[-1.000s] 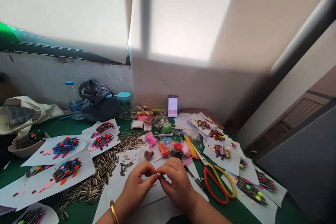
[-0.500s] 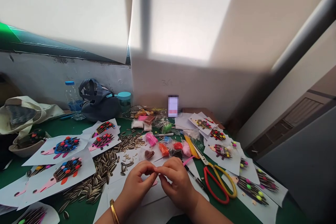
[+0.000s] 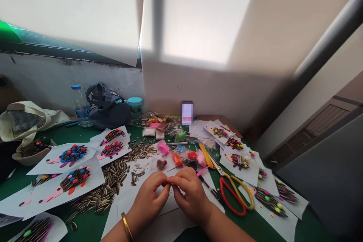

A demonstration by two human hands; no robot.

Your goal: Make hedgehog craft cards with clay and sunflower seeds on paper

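Note:
My left hand [image 3: 151, 196], with a gold bangle [image 3: 127, 227] at the wrist, is closed, thumb and forefinger pinched. The fingertips of my right hand [image 3: 192, 195] meet it, also pinched. Whatever lies between them is too small and hidden to name. Both hands are above white paper [image 3: 119, 217]. Just beyond them are a brown lump of clay [image 3: 161, 163], bagged orange clay [image 3: 177, 159] and pink clay [image 3: 163, 147]. A black pen [image 3: 210, 189] and scissors [image 3: 232, 193] with red and yellow handles lie right of my right hand.
Striped sunflower seeds [image 3: 109, 181] are heaped on the left. Papers bearing seed-and-clay hedgehogs [image 3: 75, 179] lie on both sides. A yellow cutter [image 3: 207, 157] is beside the scissors. At the back stand a phone [image 3: 187, 113], a teal-lidded jar [image 3: 135, 109], a dark bag [image 3: 109, 109] and a bottle [image 3: 81, 107].
My fingertips have shifted slightly and press closer together, both hands still pinched. The view has tilted a little; the things on the table have stayed in place.

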